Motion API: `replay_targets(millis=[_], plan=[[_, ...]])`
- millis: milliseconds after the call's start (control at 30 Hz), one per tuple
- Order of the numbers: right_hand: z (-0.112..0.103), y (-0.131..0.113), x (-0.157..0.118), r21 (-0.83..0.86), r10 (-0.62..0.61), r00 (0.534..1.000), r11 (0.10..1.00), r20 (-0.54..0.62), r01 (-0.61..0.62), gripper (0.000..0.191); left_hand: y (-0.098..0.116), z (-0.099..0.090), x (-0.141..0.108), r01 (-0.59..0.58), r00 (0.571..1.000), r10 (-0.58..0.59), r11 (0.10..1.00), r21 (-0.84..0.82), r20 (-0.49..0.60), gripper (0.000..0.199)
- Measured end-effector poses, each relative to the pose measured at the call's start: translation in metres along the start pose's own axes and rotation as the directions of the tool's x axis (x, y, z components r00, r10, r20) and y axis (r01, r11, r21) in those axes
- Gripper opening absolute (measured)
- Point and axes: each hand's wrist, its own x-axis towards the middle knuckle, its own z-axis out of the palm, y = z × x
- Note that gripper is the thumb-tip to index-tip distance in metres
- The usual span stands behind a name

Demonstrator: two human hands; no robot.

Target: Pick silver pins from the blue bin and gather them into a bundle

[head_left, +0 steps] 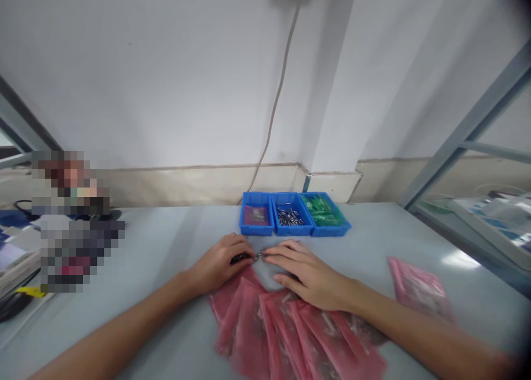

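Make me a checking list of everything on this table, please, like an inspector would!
Surface: pale grey table, bare in the middle.
Job's things: pink bags fanned out under the hands; a small dark part with a metal tip pinched between the fingertips.
Bins: three blue trays holding a pink bag, metal pieces and green pieces.
Clutter: one more pink bag lying apart at the right.
Hands: left hand and right hand meet at the small part.
Cables: a beige cord runs down the wall.
Surroundings: white wall, metal frame at right.

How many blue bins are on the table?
3, side by side at the wall: left bin with something pink, middle bin with metal bits, right bin with green pieces.
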Motion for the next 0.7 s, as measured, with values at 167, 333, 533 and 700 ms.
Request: replay_targets(millis=[167, 333, 533, 700], plan=[[0.0, -0.002, 0.0, -0.065, -0.046, 0.998, 0.997, -0.031, 0.044, 0.04, 0.002, 0.001, 0.0, -0.013, 1.0, 0.013, 0.998, 0.058, 0.006, 0.017], [0.0, -0.002, 0.0, -0.136, -0.051, 0.996, 0.99, -0.072, 0.04, 0.032, 0.003, 0.001, -0.003, 0.049, 0.999, -0.048, 0.996, 0.081, -0.012, 0.012], [0.003, 0.004, -0.002, -0.263, -0.03, 0.987, 0.965, -0.159, -0.013, 0.027, 0.001, 0.0, -0.003, 0.044, 0.998, -0.04, 0.996, 0.083, -0.046, 0.012], [0.003, 0.011, -0.005, -0.344, 0.025, 0.986, 0.935, -0.166, -0.082, 0.026, 0.001, 0.0, -0.003, 0.032, 0.999, -0.028, 0.993, 0.111, -0.034, 0.015]])
